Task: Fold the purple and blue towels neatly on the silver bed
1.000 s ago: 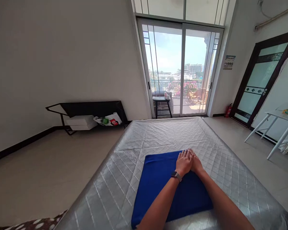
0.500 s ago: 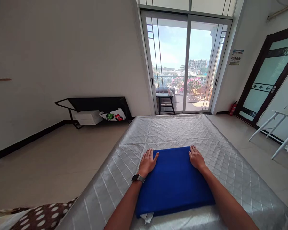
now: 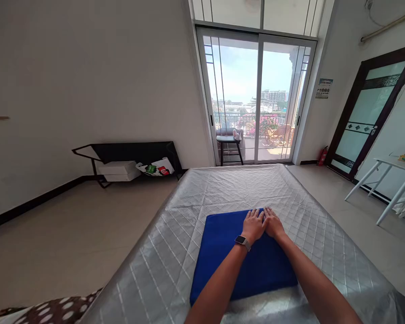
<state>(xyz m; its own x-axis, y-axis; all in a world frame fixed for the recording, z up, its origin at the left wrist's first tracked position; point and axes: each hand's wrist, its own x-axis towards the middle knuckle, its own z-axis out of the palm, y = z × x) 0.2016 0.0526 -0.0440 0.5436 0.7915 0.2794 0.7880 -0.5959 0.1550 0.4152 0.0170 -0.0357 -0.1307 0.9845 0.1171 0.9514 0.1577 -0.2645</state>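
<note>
A blue folded cloth (image 3: 219, 252) lies flat as a neat rectangle on the silver quilted mattress (image 3: 168, 243). My left hand (image 3: 254, 225), with a watch (image 3: 242, 242) on its wrist, rests palm down on the far right part of the cloth, fingers stretched out. Right beside it, my right hand (image 3: 273, 223) lies flat over the cloth's far right corner. The two hands touch or nearly touch at the thumbs. My forearms cover parts of the cloth's near side.
A black rack (image 3: 131, 155) with white boxes (image 3: 118, 171) and a printed bag (image 3: 158, 167) stands by the left wall. Beyond the mattress are a stool (image 3: 229, 140) and sliding glass doors (image 3: 258, 99). A white table (image 3: 396, 163) stands right; brown dotted fabric (image 3: 59, 310) lies lower left.
My left hand has moved right across the cloth, from its far left corner to beside my right hand. My right hand stays near the far right corner. The view has tilted slightly up.
</note>
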